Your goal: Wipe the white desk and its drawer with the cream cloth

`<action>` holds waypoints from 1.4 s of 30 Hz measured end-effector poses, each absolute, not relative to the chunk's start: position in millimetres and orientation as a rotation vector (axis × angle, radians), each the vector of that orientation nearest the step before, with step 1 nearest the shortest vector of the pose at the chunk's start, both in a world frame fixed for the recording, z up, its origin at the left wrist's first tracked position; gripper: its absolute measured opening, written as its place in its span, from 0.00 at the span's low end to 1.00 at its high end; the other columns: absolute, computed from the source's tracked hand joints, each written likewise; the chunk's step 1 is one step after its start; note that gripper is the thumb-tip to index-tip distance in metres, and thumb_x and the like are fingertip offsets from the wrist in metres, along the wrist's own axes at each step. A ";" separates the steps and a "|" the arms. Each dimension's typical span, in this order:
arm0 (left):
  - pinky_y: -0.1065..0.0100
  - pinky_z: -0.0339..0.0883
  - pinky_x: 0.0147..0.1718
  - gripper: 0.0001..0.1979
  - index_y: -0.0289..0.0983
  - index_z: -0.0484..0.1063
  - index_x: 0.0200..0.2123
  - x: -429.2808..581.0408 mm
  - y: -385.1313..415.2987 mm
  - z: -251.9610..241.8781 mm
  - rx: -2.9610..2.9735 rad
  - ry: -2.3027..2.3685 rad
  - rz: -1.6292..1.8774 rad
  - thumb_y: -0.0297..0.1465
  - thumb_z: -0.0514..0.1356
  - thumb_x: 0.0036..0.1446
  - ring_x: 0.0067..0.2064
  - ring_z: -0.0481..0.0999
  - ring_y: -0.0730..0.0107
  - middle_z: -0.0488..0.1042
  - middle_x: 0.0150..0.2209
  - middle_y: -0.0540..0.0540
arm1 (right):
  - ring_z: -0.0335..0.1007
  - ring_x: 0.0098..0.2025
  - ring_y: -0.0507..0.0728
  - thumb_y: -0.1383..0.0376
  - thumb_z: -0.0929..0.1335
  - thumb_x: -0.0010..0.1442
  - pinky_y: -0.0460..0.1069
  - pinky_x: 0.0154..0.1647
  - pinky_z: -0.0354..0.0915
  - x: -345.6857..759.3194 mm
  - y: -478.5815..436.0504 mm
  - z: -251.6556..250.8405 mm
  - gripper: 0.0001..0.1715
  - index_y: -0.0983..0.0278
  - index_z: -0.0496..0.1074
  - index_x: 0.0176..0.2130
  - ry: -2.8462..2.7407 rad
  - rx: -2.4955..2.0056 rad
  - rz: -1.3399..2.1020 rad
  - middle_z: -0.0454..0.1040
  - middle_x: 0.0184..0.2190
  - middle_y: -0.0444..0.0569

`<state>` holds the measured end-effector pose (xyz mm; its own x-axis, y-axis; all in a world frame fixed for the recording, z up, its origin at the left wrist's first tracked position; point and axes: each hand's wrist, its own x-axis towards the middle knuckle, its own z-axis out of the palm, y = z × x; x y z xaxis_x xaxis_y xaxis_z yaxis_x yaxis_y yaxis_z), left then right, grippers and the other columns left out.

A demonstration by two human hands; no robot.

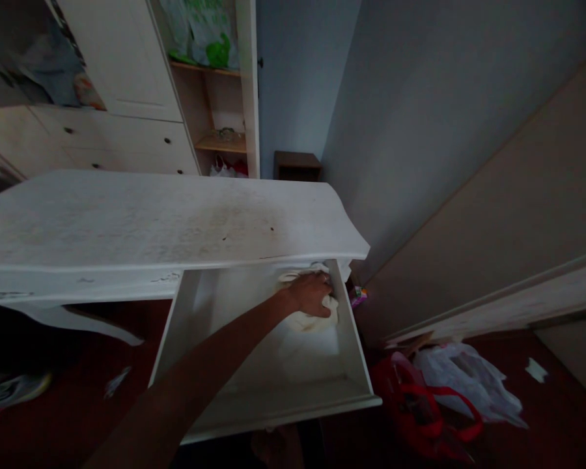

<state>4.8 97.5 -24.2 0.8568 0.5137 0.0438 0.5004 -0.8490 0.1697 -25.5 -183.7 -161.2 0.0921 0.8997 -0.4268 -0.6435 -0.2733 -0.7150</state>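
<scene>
Forearm (215,357) outstretched, left hand (311,294) clutches bunched cloth (306,322).

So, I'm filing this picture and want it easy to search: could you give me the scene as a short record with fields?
Hand: left hand, reaching into the drawer, fingers on the cloth
Cloth: pale, bunched, toward the drawer's far right corner
Drawer: pulled out
Table: white table, brownish stains on top
Behind: white cabinet
Floor, right: red bag, plastic bag
Light: dim
</scene>
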 end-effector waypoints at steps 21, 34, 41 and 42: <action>0.50 0.63 0.52 0.21 0.34 0.80 0.38 18.9 -19.6 -42.8 2.862 0.837 0.142 0.46 0.62 0.52 0.55 0.66 0.46 0.73 0.49 0.34 | 0.58 0.17 0.49 0.43 0.73 0.49 0.47 0.22 0.55 -24.2 -167.8 -147.8 0.26 0.63 0.74 0.26 -0.304 -0.841 1.662 0.67 0.16 0.40; 0.55 0.62 0.52 0.13 0.39 0.79 0.39 0.2 -8.7 -40.7 2.856 0.619 0.079 0.37 0.63 0.51 0.53 0.68 0.52 0.74 0.47 0.39 | 0.55 0.18 0.48 0.41 0.72 0.50 0.47 0.22 0.55 -21.1 -166.9 -148.7 0.27 0.63 0.72 0.26 -0.370 -0.828 1.689 0.67 0.19 0.41; 0.58 0.60 0.54 0.10 0.42 0.78 0.37 -61.2 -13.8 -35.9 2.774 0.581 0.000 0.34 0.63 0.50 0.52 0.69 0.56 0.76 0.44 0.44 | 0.54 0.17 0.48 0.44 0.72 0.52 0.48 0.22 0.54 -19.5 -166.3 -144.8 0.25 0.62 0.72 0.26 -0.389 -0.800 1.680 0.66 0.19 0.40; 0.59 0.59 0.55 0.09 0.43 0.78 0.38 -72.6 -16.8 -34.3 2.769 0.589 0.005 0.34 0.63 0.51 0.53 0.69 0.57 0.76 0.44 0.45 | 0.54 0.17 0.48 0.44 0.73 0.52 0.48 0.22 0.55 -18.9 -166.9 -144.3 0.25 0.62 0.71 0.26 -0.392 -0.794 1.682 0.66 0.18 0.39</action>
<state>-72.6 -16.8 -34.3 0.9155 0.3977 -0.0601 0.3966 -0.8677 0.2995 -18.9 -166.9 -144.3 -0.0928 0.9513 -0.2941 -0.7232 -0.2674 -0.6368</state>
